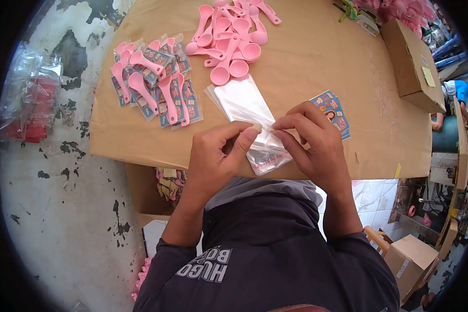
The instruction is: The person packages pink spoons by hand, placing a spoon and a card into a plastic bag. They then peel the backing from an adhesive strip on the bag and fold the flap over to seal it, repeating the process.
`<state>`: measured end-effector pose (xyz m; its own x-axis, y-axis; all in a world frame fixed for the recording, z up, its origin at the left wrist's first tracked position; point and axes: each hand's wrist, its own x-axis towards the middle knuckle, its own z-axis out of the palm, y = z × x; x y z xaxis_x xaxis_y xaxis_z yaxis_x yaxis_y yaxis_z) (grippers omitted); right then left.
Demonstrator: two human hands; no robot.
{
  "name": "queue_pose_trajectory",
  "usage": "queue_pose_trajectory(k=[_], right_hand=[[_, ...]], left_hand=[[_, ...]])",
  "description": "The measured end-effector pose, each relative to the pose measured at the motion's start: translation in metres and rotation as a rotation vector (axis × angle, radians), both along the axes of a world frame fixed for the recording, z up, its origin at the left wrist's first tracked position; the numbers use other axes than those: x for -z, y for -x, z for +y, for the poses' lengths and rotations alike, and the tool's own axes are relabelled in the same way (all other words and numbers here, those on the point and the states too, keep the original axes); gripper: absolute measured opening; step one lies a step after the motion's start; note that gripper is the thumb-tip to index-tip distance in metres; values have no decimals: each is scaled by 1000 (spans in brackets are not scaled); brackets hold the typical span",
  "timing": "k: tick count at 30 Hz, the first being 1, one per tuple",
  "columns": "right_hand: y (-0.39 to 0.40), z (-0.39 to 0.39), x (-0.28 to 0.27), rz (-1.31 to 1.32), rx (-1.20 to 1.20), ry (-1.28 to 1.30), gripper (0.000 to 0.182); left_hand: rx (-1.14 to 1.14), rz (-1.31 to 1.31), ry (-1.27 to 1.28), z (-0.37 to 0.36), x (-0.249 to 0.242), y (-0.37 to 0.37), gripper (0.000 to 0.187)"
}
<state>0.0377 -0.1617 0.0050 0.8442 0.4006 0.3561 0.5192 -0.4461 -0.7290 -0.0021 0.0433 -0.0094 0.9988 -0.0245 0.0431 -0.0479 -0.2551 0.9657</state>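
Over a stack of clear plastic bags [240, 98], my left hand [218, 151] and my right hand [315, 141] pinch a thin clear plastic bag [267, 136] between thumb and fingertips. The bag's exact edges are hard to make out against the stack below. Just beyond my right hand lie blue printed cards [332, 110], partly hidden by its fingers. Loose pink measuring spoons [229, 58] are heaped past the far end of the stack. To the left, several pink spoons packed with blue cards in clear bags [158, 83] form a pile.
Brown paper covers the table [369, 140]. A cardboard box [412, 65] stands at its right edge, near pink bagged goods [405, 13]. Below the left edge is an open carton [146, 200] of small pieces. Another person's arm [439, 120] shows at far right.
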Motion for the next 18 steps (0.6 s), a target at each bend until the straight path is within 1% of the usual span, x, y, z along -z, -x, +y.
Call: queue_pose_trajectory(k=[2, 4, 8, 10, 11, 13, 14, 15, 17, 18], right_hand=[[0, -1, -2, -18, -1, 7, 6], [-2, -2, -4, 36, -23, -3, 7], [-6, -4, -3, 41, -36, -18, 9], [-9, -7, -5, 31, 73, -74, 10], [-9, -8, -3, 33, 75, -72, 10], [-10, -12, -3, -8, 220, -294, 10], [-13, -18, 1, -88, 205, -346, 10], [-13, -19, -1, -92, 198, -345, 10], [-8, -21, -4, -122, 158, -534, 12], [-6, -22, -3, -145, 142, -515, 14]], left_hand=[[-3, -28, -17, -1, 0, -1, 27], [14, 62, 7, -2, 1, -2, 23], [15, 92, 62, -5, 3, -4, 20], [-16, 119, 48, -6, 3, -3, 17], [-15, 121, 50, -6, 4, -2, 17], [-24, 111, -43, -3, 4, 1, 17], [-28, 107, -41, -1, 5, 2, 17], [-27, 81, -71, 1, 8, 4, 16], [-31, 59, -100, 1, 9, 4, 16], [-76, 47, -106, 0, 8, 5, 14]])
